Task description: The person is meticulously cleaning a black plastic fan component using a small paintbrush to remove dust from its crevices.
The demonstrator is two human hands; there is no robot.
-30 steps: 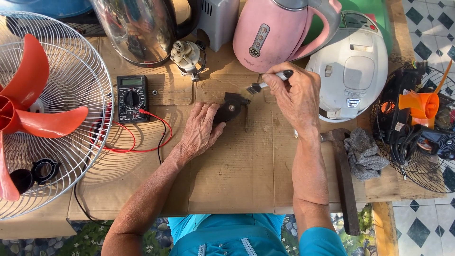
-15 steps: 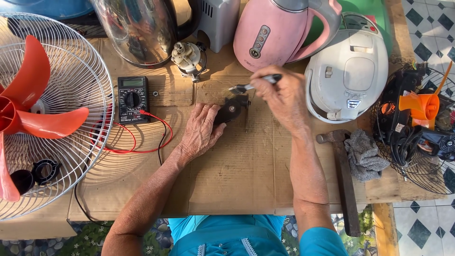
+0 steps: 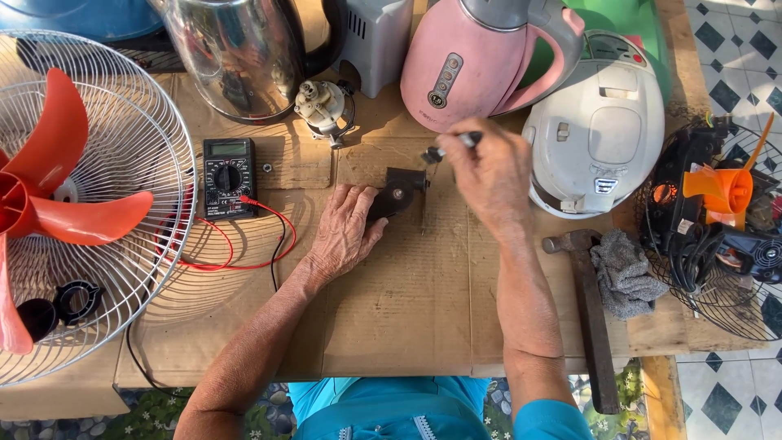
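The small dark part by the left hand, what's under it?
Brown cardboard lies under the small dark part. The left hand covers its near edge, so that side stays hidden.

A cardboard-covered workbench [image 3: 407, 310] is carrying a black multimeter [image 3: 228, 178] with red leads, a hammer [image 3: 590, 314], a grey rag [image 3: 623, 273], a steel kettle [image 3: 236, 53], a pink kettle [image 3: 472, 61], a white cooker [image 3: 599, 122] and a red-bladed fan [image 3: 73, 212].

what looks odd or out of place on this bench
The fan lies flat with its red blades showing through the wire guard, and a small motor sits bare by the steel kettle. The left hand steadies a dark part; the right hand holds a tool.
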